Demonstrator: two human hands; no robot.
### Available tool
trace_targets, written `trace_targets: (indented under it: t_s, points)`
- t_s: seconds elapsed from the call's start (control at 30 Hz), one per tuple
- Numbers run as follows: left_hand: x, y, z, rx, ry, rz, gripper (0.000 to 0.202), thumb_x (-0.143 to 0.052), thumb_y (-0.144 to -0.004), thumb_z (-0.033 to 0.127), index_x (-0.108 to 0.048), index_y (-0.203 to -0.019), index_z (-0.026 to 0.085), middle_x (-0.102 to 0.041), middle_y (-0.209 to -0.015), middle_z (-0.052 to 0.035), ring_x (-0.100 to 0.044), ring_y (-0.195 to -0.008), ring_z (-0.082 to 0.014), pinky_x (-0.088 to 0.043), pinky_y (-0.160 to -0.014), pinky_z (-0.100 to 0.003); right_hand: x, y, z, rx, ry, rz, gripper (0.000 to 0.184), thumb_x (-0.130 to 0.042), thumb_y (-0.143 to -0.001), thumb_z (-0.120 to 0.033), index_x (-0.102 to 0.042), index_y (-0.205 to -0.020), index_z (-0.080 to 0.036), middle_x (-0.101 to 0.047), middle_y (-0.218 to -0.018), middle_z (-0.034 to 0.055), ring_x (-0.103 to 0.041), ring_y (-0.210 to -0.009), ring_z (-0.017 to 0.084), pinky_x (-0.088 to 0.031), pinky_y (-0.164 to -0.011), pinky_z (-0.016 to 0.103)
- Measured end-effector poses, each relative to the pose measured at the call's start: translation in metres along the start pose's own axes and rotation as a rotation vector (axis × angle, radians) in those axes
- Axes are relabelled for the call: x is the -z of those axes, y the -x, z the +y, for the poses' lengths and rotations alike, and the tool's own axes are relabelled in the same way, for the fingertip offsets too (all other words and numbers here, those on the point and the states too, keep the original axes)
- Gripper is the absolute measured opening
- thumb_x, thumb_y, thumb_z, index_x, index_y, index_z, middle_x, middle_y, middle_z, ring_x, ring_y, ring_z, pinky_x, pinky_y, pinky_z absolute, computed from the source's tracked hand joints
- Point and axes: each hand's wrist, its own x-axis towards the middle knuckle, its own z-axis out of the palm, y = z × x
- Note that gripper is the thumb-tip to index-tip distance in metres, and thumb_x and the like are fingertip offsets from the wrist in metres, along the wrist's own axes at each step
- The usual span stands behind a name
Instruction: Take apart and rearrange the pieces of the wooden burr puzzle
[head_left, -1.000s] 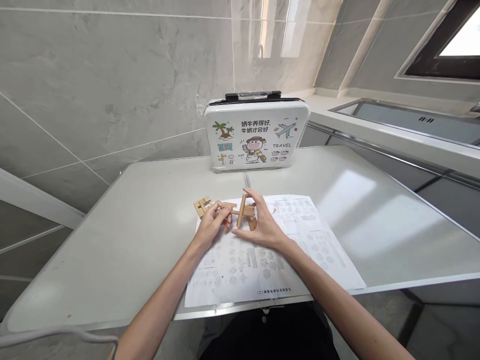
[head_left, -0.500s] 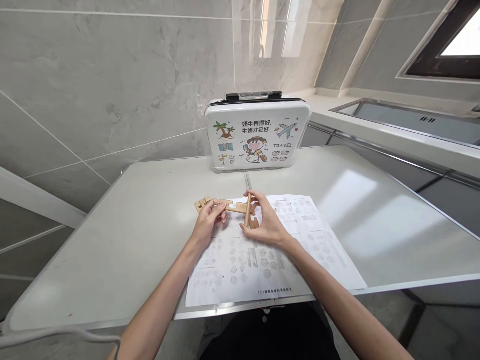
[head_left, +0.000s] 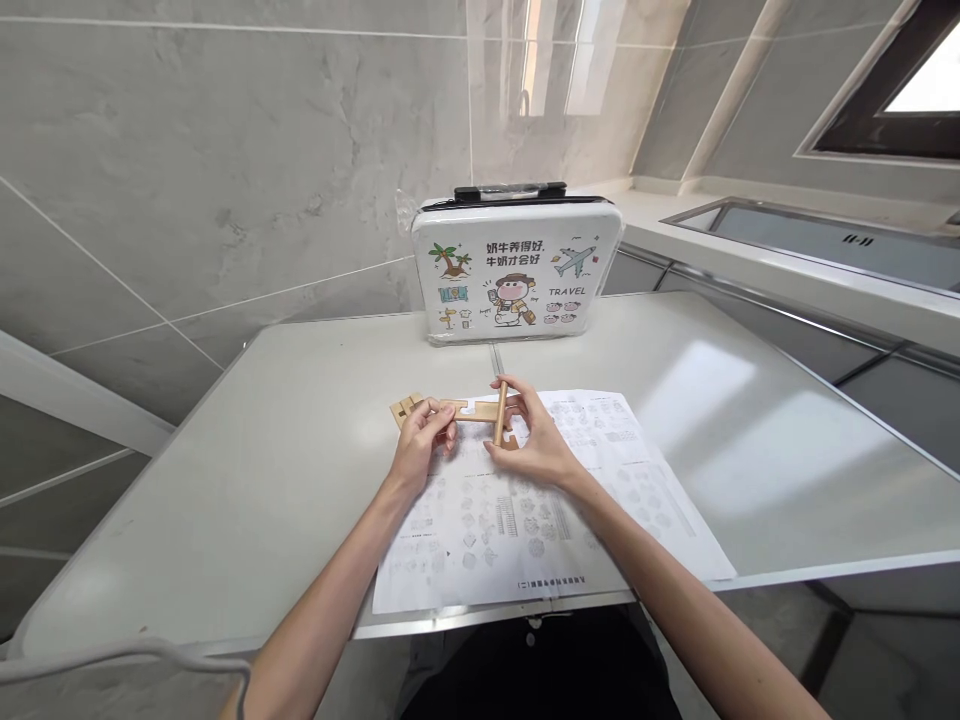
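My left hand (head_left: pixel 421 440) pinches the left end of a flat notched wooden bar (head_left: pixel 472 410) held level over the table. My right hand (head_left: pixel 534 440) grips an upright wooden stick (head_left: pixel 500 412) that crosses the bar's right end. Another notched wooden piece (head_left: pixel 405 408) lies on the table just left of my left hand. A further wooden piece (head_left: pixel 510 441) is partly hidden under my right hand. All of this is above the far left corner of a printed instruction sheet (head_left: pixel 540 500).
A white tin case (head_left: pixel 516 270) with cartoon travel pictures stands upright at the back of the grey table (head_left: pixel 262 480). A tiled wall rises behind. A counter with a sink (head_left: pixel 825 245) runs along the right. A white cable (head_left: pixel 112 660) crosses the near left corner.
The stick in my right hand has turned from leaning to nearly upright and shifted slightly right along the bar. My left hand has stayed on the bar's left end.
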Motion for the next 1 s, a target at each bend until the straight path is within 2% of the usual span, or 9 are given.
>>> trace_targets:
  t_s: [0.07,0.17,0.27,0.37,0.57,0.73,0.9,1.0]
  points:
    - [0.0,0.0,0.001,0.003,0.001,-0.006,0.039,-0.079,-0.083,0.045,-0.051,-0.075,0.02,-0.054,-0.06,0.0046,-0.046,-0.049,-0.0079,-0.036,-0.047,-0.021,0.0,0.0,0.001,-0.003,-0.008,0.002,0.085,-0.071,-0.074,-0.019,-0.037,-0.151,-0.032,-0.049,-0.149,0.0106,-0.06,-0.099,0.022,-0.06,-0.087,0.04]
    - [0.005,-0.001,0.004,-0.024,0.024,0.053,0.038,-0.079,-0.084,0.044,-0.05,-0.074,0.021,-0.053,-0.061,0.0048,-0.045,-0.05,-0.0082,-0.035,-0.046,-0.021,0.003,0.002,0.004,0.005,0.019,0.031,0.085,-0.067,-0.073,-0.015,-0.039,-0.151,-0.032,-0.047,-0.15,0.0105,-0.059,-0.115,0.026,-0.057,-0.098,0.042]
    - [0.011,-0.001,0.007,-0.069,0.0,0.13,0.036,-0.077,-0.086,0.044,-0.051,-0.075,0.021,-0.053,-0.062,0.0048,-0.045,-0.05,-0.0084,-0.035,-0.047,-0.022,0.006,0.002,0.012,-0.062,-0.01,0.072,0.08,-0.066,-0.08,-0.02,-0.039,-0.155,-0.032,-0.045,-0.15,0.0118,-0.061,-0.118,0.025,-0.057,-0.098,0.042]
    - [0.013,0.0,0.006,-0.102,-0.104,0.107,0.036,-0.074,-0.088,0.047,-0.053,-0.074,0.021,-0.054,-0.06,0.0041,-0.046,-0.051,-0.0095,-0.037,-0.049,-0.024,0.007,0.001,0.023,-0.186,0.015,0.101,0.075,-0.065,-0.087,-0.029,-0.038,-0.157,-0.03,-0.046,-0.147,0.0136,-0.063,-0.113,0.025,-0.06,-0.089,0.041]
    - [0.005,0.001,-0.006,-0.144,-0.413,0.079,0.044,-0.066,-0.094,0.054,-0.05,-0.068,0.022,-0.048,-0.053,0.0043,-0.041,-0.048,-0.0118,-0.03,-0.05,-0.026,0.003,-0.001,0.035,-0.291,0.139,0.157,0.072,-0.065,-0.084,-0.029,-0.046,-0.153,-0.024,-0.051,-0.142,0.0141,-0.056,-0.129,0.029,-0.056,-0.102,0.046]
    - [0.002,0.004,-0.011,-0.21,-0.714,0.111,0.041,-0.062,-0.098,0.048,-0.053,-0.067,0.023,-0.052,-0.054,0.0034,-0.042,-0.049,-0.0147,-0.029,-0.054,-0.028,0.0,0.0,0.027,-0.227,0.166,0.074,0.071,-0.068,-0.081,-0.026,-0.049,-0.149,-0.025,-0.055,-0.137,0.0121,-0.059,-0.127,0.029,-0.052,-0.109,0.049]
    - [0.005,0.003,-0.02,-0.273,-0.784,0.182,0.033,-0.072,-0.091,0.041,-0.058,-0.066,0.024,-0.052,-0.054,0.0026,-0.043,-0.051,-0.0179,-0.024,-0.058,-0.028,-0.006,0.002,0.02,-0.208,0.032,-0.085,0.07,-0.068,-0.083,-0.026,-0.048,-0.15,-0.025,-0.054,-0.136,0.0111,-0.064,-0.115,0.024,-0.059,-0.098,0.041]
    - [0.007,0.001,-0.023,-0.274,-0.84,0.233,0.031,-0.074,-0.089,0.041,-0.06,-0.067,0.024,-0.05,-0.053,0.0025,-0.044,-0.051,-0.0188,-0.022,-0.059,-0.028,-0.006,0.002,0.018,-0.176,0.034,-0.101,0.067,-0.069,-0.084,-0.026,-0.05,-0.148,-0.025,-0.056,-0.137,0.0103,-0.064,-0.116,0.024,-0.057,-0.099,0.04]
